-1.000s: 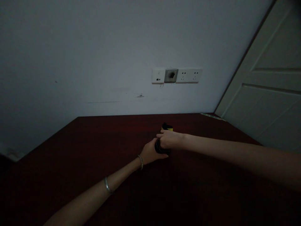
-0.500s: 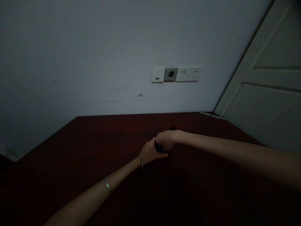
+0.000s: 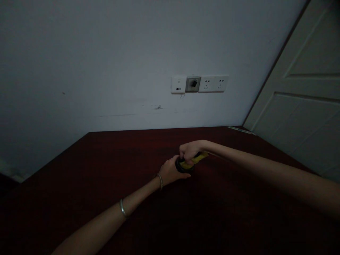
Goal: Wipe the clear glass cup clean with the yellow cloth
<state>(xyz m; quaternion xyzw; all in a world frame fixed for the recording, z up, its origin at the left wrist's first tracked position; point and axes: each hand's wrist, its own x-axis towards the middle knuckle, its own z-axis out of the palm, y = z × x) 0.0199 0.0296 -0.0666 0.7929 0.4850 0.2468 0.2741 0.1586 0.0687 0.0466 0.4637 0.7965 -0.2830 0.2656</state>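
Item: black-and-yellow object (image 3: 191,163), small, part round and black, part a yellow band; the dim light hides what it is.
Location of item: on or just above the dark red-brown table (image 3: 127,156), near its middle, between the two hands; contact with the tabletop cannot be told.
Left hand (image 3: 170,171): curled against the black round end from the near left, fingers closed on it.
Right hand (image 3: 189,151): arched over the top, fingers clenched down on the yellow part, which sticks out to the right below the wrist.
Hands, relation: touching each other at the object.
Left arm, fittings: one thin metal bangle (image 3: 159,180) at the wrist, a second bangle (image 3: 122,208) further up the forearm.
Wall: pale, scuffed, bearing a row of socket plates (image 3: 199,84) above the table's far edge.
Right side: white panelled door (image 3: 305,106).
Table's far right corner: a thin pale strip (image 3: 240,130), too small to identify.
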